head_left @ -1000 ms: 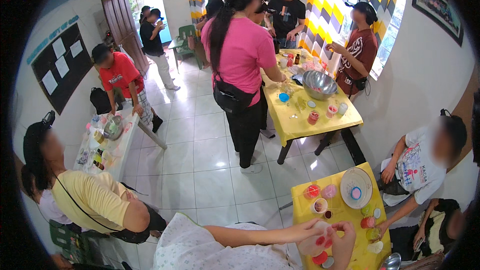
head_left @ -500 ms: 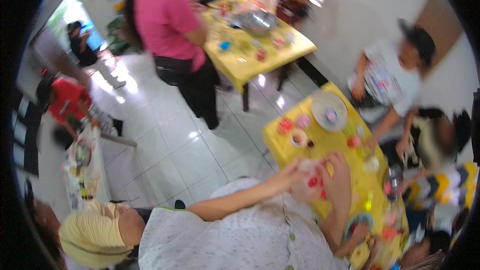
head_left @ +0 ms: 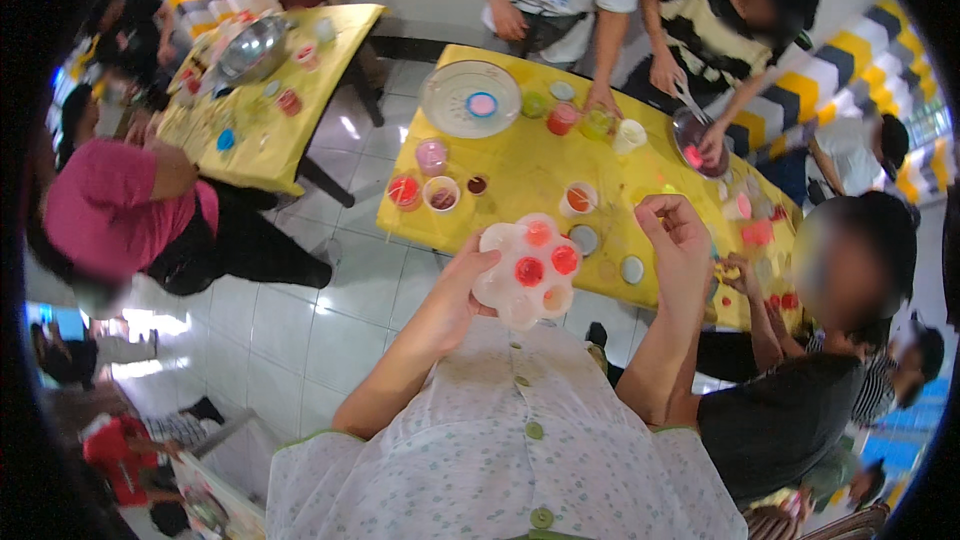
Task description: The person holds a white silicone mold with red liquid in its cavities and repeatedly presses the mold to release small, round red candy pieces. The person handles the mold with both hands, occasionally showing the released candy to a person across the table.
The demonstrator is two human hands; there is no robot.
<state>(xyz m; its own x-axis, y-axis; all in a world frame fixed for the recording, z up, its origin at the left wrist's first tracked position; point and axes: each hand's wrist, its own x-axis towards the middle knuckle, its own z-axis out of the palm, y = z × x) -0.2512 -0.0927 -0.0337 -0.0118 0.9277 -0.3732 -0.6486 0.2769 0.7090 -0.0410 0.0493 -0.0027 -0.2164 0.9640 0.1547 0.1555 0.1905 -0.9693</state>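
My left hand (head_left: 462,285) holds a white flower-shaped palette (head_left: 497,292) by its edge, over the near side of the yellow-covered table (head_left: 520,175). Glossy red stuff sits in several of its round wells, while others look pale. To the right of the palette and apart from it, my right hand (head_left: 680,245) is raised with fingers curled and pressed together. Whether anything small is between them cannot be made out. Beyond the palette stands a white cup (head_left: 578,200) with orange-red contents and a thin stick, near a grey round lid (head_left: 583,239).
On the table are a large round plate (head_left: 440,105), a red cup (head_left: 403,192), a pink cup (head_left: 432,156) and a metal bowl (head_left: 688,125) where a person works. A person in white reaches to a yellow-green cup (head_left: 599,121). Another person (head_left: 790,410) sits close at right.
My view has swung to the right, facing the table. My right hand, earlier at the palette beside the left, is now apart from it. The left still holds the palette.
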